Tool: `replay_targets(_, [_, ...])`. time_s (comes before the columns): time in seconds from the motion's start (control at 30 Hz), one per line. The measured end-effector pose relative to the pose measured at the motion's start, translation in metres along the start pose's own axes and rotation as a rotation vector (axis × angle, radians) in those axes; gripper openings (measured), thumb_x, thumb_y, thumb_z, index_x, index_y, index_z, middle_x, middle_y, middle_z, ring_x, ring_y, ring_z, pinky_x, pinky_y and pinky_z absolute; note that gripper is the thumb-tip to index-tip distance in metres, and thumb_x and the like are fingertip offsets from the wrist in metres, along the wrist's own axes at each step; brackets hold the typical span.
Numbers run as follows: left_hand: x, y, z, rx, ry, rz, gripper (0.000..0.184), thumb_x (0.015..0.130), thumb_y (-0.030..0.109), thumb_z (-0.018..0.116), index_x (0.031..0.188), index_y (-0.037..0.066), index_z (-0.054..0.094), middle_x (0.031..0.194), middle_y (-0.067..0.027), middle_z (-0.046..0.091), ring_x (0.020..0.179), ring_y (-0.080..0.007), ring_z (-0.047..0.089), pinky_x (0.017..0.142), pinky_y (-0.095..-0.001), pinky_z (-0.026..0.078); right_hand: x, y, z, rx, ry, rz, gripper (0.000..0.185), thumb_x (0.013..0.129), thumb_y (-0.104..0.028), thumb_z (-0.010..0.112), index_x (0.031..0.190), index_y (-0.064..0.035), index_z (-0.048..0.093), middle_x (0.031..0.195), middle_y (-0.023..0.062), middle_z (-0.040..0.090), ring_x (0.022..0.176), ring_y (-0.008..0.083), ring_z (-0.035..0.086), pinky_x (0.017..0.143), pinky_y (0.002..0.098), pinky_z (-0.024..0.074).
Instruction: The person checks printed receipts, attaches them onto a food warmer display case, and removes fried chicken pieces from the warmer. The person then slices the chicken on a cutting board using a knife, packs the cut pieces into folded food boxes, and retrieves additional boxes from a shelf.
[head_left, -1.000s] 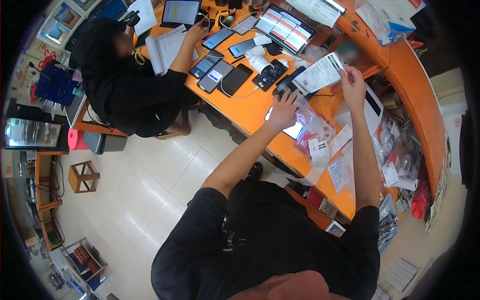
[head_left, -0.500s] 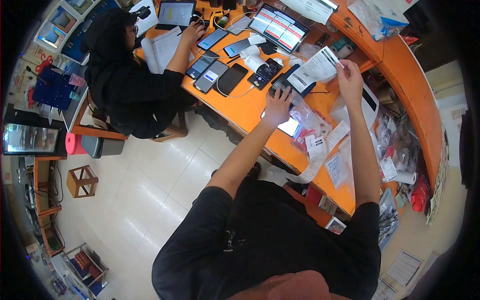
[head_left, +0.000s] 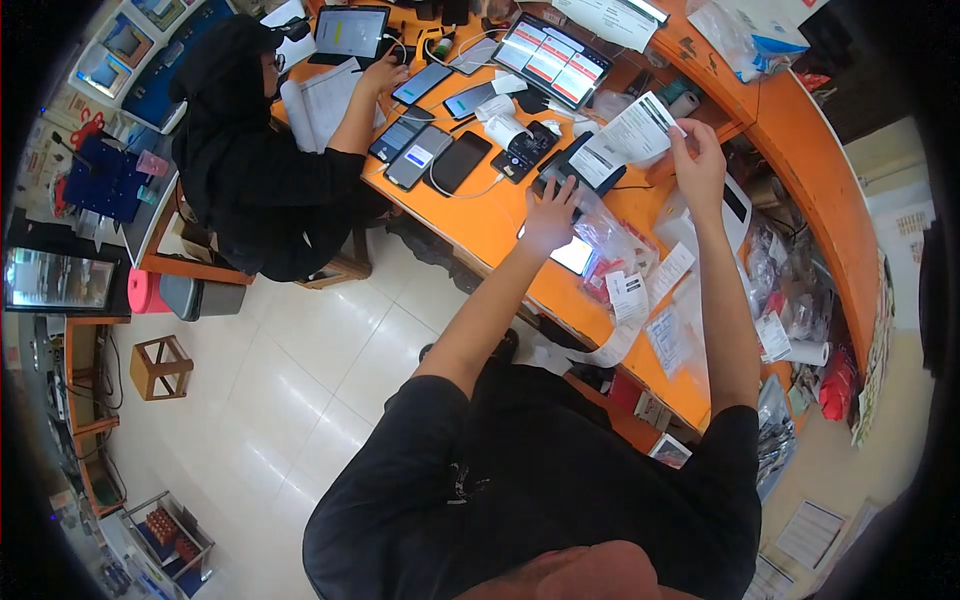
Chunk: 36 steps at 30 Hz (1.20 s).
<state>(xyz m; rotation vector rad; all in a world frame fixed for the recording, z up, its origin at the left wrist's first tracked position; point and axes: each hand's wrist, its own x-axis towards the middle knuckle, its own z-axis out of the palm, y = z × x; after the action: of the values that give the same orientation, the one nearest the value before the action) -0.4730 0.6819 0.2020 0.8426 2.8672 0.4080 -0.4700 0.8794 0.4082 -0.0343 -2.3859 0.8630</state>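
My right hand (head_left: 700,165) pinches the corner of a long printed label (head_left: 638,132). The strip runs down to a black label printer (head_left: 600,178) on the orange desk, and I cannot tell whether it is still attached there. My left hand (head_left: 550,212) lies with fingers spread against the near side of the printer. Just below that hand is a lit phone (head_left: 573,254), partly covered by clear plastic packaging (head_left: 612,240). A small white label (head_left: 627,297) sits on the packaging, with a paper strip (head_left: 620,345) hanging near the desk edge.
Several phones, among them a grey one (head_left: 418,158), lie along the desk (head_left: 470,215) with cables. A tablet (head_left: 552,60) stands behind them. On the left a co-worker in black (head_left: 250,190) reaches over the desk. A wooden stool (head_left: 160,368) stands on the floor.
Very little differs. The view has shifted slightly, and both my hands keep their places at the label and the printer. The co-worker's hand has moved slightly near the tablet.
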Motion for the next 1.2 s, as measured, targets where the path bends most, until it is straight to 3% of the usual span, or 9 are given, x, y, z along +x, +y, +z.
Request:
replay_targets(0.43, [0.001,-0.001,-0.002,-0.004,-0.033,-0.01,0.075,0.085,0.028,0.065,0.151,0.02,0.031,0.163,0.0007,0.012,0.15,-0.0282,0.012,0.111,-0.0687,0.019,-0.003,-0.02,-0.011,0.013,0.03,-0.025,0.02,0.092,-0.018,0.066,0.103,-0.0015,0.067,0.095,0.0061,0.062,0.083,0.0134,0.061,0.078,0.0263,0.0464])
replay_targets(0.63, [-0.001,0.0,-0.004,0.011,-0.024,-0.007,0.076,0.086,0.03,0.065,0.152,0.021,0.029,0.163,0.0015,0.012,0.15,-0.0273,0.011,0.111,-0.0688,0.018,-0.003,-0.019,-0.014,0.012,0.023,-0.044,0.021,0.09,-0.018,0.066,0.103,-0.0016,0.067,0.097,0.0086,0.064,0.081,0.0183,0.059,0.078,0.0298,0.0468])
replay_targets(0.73, [-0.001,-0.001,0.001,0.007,0.058,0.008,0.076,0.083,0.033,0.07,0.149,0.02,0.036,0.161,-0.0013,0.023,0.147,-0.0296,0.022,0.108,-0.0703,0.019,-0.005,-0.025,-0.017,0.001,0.028,-0.039,0.02,0.09,-0.018,0.066,0.102,-0.0011,0.067,0.097,0.0083,0.064,0.082,0.0184,0.059,0.078,0.0296,0.0468])
replay_targets(0.93, [-0.002,-0.002,0.002,-0.014,0.06,0.008,0.076,0.083,0.032,0.07,0.149,0.02,0.035,0.161,-0.0005,0.022,0.147,-0.0291,0.022,0.109,-0.071,0.018,-0.008,-0.034,-0.025,0.074,0.006,-0.085,0.017,0.09,-0.017,0.066,0.099,-0.0017,0.067,0.1,0.0086,0.063,0.089,0.0192,0.06,0.083,0.0288,0.046])
replay_targets(1.03, [-0.002,-0.003,0.003,-0.01,0.073,0.015,0.076,0.083,0.033,0.07,0.149,0.02,0.035,0.161,-0.0003,0.022,0.147,-0.0286,0.021,0.109,-0.0715,0.018,-0.02,-0.057,-0.047,0.307,-0.372,-0.33,0.012,0.087,-0.014,0.066,0.093,-0.0033,0.066,0.103,0.0087,0.062,0.097,0.0221,0.06,0.086,0.032,0.0457])
replay_targets(1.1, [0.002,-0.002,-0.001,0.028,-0.045,-0.016,0.079,0.084,0.033,0.068,0.152,0.023,0.028,0.162,0.0009,0.014,0.149,-0.0277,0.015,0.11,-0.0708,0.017,-0.042,-0.065,-0.061,0.129,-0.952,-0.45,0.008,0.084,-0.012,0.067,0.086,-0.0051,0.065,0.102,0.0089,0.061,0.101,0.0268,0.058,0.09,0.0368,0.0455])
replay_targets(1.2, [0.001,-0.004,-0.006,0.007,-0.066,-0.007,0.081,0.084,0.034,0.067,0.153,0.023,0.026,0.163,0.0014,0.01,0.15,-0.0274,0.011,0.11,-0.0706,0.017,-0.082,-0.083,-0.067,0.151,-1.318,-0.583,0.005,0.082,-0.011,0.068,0.082,-0.0072,0.065,0.103,0.0088,0.059,0.1,0.0294,0.057,0.089,0.0403,0.0449])
